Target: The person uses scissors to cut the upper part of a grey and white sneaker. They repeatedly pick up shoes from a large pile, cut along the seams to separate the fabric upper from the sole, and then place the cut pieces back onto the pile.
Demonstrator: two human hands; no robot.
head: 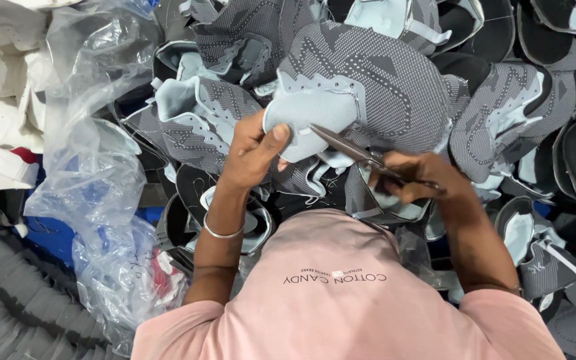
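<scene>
The step in hand looked like trimming: the left hand [253, 152] pinched the pale blue tongue [311, 117] of a grey knit shoe upper [375, 87], thumb on top and fingers curled under it, and held it up above the heap of shoe uppers [515, 113] that filled the space in front of the person. The right hand [416, 177] was closed round the handles of a pair of dark scissors [353, 149], whose blades ran up and to the left, tips just under the tongue's lower edge; whether the blades were parted could not be told. The upper's long axis lay on a diagonal, from the tongue at lower left toward the broad patterned toe part at upper right, so the tongue end pointed back at the person's chest. Judging from that, the next move would call for a steady pinch to keep the edge taut, and the scissor tips fed along the seam without biting into the knit. Crumpled clear plastic bags [95, 173] lay along the left side of the heap, and white shoe pieces [1, 120] beyond them at the left edge.
</scene>
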